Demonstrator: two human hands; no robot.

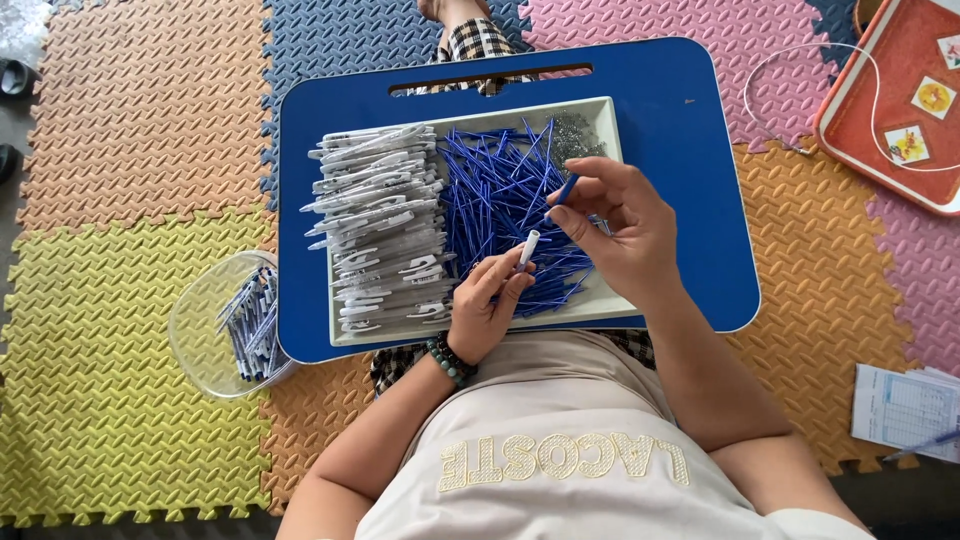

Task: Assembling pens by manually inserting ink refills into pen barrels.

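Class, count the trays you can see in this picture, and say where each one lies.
2. A white tray of pen parts sits on the blue lap desk under both hands. A red tray lies on the foam mat at the upper right, partly out of frame.

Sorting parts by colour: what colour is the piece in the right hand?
Blue piece, head view.

A lap table (680,110) sits at the frame's centre on the floor mats (130,140). On it rests a tray (608,125) — pen barrels (380,225) stacked in its left half, refills (495,190) right of them, springs (575,135) in its upper right corner. A tub (205,310) of pens lies lower left of the table; another tray (890,90) sits upper right, papers (900,410) lower right.
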